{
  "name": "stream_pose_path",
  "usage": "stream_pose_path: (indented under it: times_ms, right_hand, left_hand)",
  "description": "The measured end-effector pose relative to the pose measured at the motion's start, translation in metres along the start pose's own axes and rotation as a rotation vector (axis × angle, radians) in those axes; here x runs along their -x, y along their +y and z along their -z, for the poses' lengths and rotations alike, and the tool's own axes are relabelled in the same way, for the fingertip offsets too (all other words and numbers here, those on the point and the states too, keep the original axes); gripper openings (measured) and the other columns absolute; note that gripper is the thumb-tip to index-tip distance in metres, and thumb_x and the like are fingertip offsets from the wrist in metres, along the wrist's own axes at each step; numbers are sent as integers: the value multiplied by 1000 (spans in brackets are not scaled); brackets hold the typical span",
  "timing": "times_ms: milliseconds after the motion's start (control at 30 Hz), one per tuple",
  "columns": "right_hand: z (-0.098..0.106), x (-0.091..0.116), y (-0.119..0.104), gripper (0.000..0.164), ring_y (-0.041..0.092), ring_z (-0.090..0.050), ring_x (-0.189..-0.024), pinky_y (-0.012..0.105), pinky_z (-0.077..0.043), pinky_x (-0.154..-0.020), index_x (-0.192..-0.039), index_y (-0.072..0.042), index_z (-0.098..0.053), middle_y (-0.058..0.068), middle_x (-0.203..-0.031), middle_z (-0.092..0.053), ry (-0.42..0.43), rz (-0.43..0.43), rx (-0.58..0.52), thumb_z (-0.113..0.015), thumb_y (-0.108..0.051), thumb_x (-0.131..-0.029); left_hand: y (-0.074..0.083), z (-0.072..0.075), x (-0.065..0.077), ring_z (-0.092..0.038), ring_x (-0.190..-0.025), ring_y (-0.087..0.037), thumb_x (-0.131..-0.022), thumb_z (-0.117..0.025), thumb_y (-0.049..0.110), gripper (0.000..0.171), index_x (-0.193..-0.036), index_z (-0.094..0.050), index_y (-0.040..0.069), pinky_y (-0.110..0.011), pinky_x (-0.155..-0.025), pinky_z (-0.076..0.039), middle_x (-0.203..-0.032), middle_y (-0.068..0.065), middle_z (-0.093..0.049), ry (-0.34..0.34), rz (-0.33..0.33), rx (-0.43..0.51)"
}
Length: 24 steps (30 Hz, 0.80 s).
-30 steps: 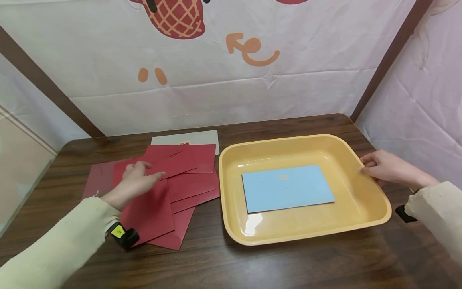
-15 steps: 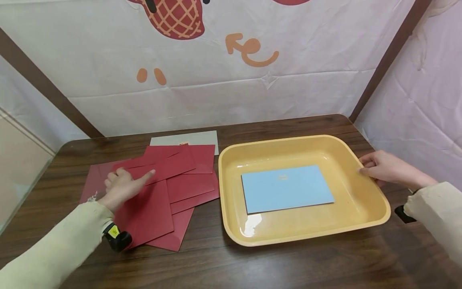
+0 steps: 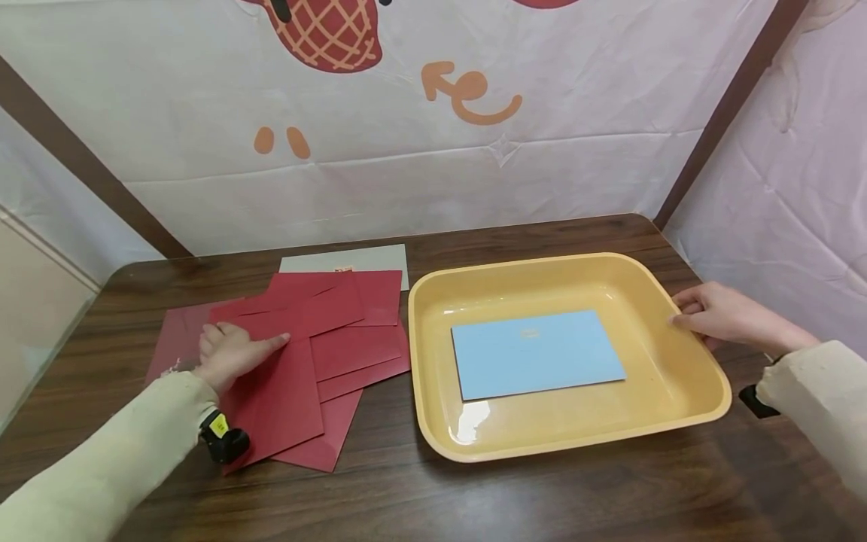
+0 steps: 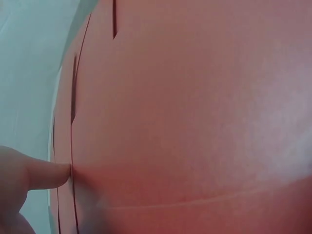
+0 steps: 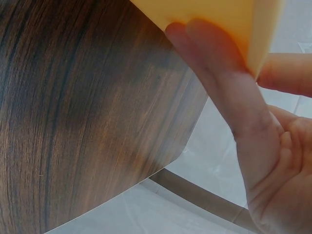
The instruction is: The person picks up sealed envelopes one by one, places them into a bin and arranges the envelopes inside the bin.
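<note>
My left hand [image 3: 229,357] spans the top end of a red envelope [image 3: 287,399] at the left of the pile. Its thumb [image 4: 51,174] meets the envelope's edge in the left wrist view, with the fingers bent at the other side. Several more red envelopes [image 3: 359,350] lie overlapped around it. With my right hand [image 3: 725,316] I pinch the right rim of a yellow tray [image 3: 569,433], fingertips beneath its lip. A light blue envelope [image 3: 538,357] with a small gold mark lies flat in that tray.
Behind the red pile, a pale grey envelope [image 3: 379,260] sticks out. Everything rests on a dark wood-grain table [image 3: 528,497]. A printed white cloth [image 3: 406,181] hangs behind its back edge.
My left hand has drawn back to the left over the red pile, and its thumb has come down to the envelope's edge. The right hand stays on the tray rim.
</note>
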State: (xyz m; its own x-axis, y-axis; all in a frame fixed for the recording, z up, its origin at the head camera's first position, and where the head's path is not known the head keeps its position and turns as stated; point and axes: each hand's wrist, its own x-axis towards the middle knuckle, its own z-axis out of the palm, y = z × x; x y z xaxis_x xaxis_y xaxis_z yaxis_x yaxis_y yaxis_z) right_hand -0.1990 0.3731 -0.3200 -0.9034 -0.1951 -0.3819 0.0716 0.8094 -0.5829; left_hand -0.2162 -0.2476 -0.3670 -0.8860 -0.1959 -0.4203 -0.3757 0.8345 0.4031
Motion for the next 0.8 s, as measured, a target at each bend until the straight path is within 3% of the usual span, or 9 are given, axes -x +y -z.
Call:
stream_pose_path:
  times_ms: [200, 433, 633, 800]
  right_hand:
    - [0, 0, -1, 42, 16, -68, -72, 32, -57, -61, -122, 20, -47, 12, -91, -71, 0, 2, 2, -55, -10, -94]
    - [0, 0, -1, 43, 17, -69, -72, 33, -57, -61, -123, 20, -47, 12, -92, -71, -1, 0, 7, -54, -10, -94]
    - [1, 0, 0, 42, 16, -68, -72, 32, -57, -61, -123, 20, -47, 12, -91, -71, 1, 2, 7, -54, -10, -94]
    - [1, 0, 0, 43, 16, -69, -72, 32, -57, -62, -123, 20, -46, 11, -91, -72, 0, 0, 11, -54, -10, -94]
  left_hand:
    - [-2, 5, 2, 15, -133, -61, -90, -57, 42, 112, -133, 22, -24, -69, -108, -4, -140, -46, 24, -43, -25, 23]
    - [-3, 10, 4, -9, -124, -59, -85, -65, 38, 113, -137, 13, -24, -68, -102, -25, -139, -47, 0, -46, -69, 32]
    - [-2, 11, 4, -14, -120, -56, -83, -68, 36, 111, -138, 7, -24, -66, -99, -29, -135, -46, -8, -29, -78, 37]
    - [-4, 17, 7, -17, -117, -56, -84, -66, 45, 111, -138, 3, -24, -66, -96, -31, -132, -46, -13, -56, -59, 21]
